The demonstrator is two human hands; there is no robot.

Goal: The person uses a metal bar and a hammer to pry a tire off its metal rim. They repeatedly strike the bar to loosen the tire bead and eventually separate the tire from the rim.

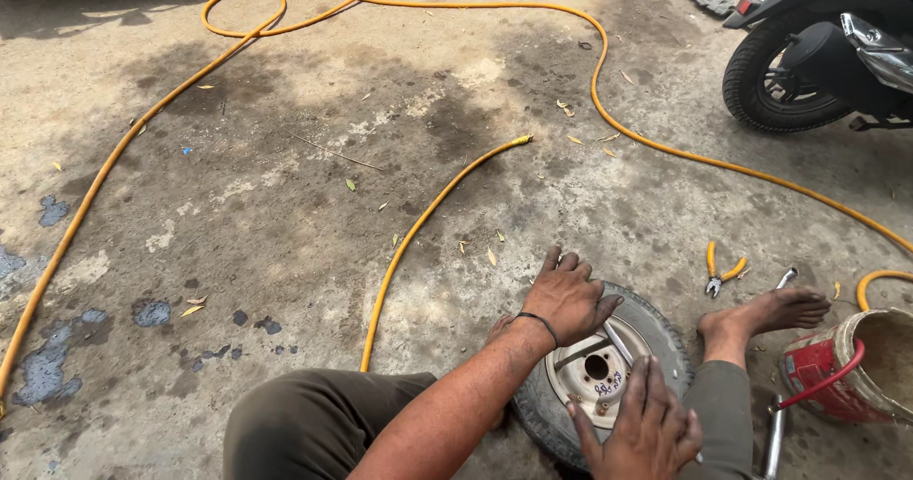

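We sit on the floor (285,204) with the tyre (656,333) between our legs, so it cannot roll. Our left hand (568,294) presses it, fingers spread; our right hand (647,432), fingers together, covers the rim (594,371). Pliers (721,273) lie near.

A small scooter wheel (594,375) lies flat on the concrete floor in the lower middle-right of the frame, its black rubber tyre (656,333) ringing a cream-coloured metal rim (575,377) with a round centre hole and smaller bolt holes around it. A slim silver metal bar (618,344) lies slantwise across the upper right of the rim, its upper end hidden. The near edge of the tyre is hidden low in the frame.
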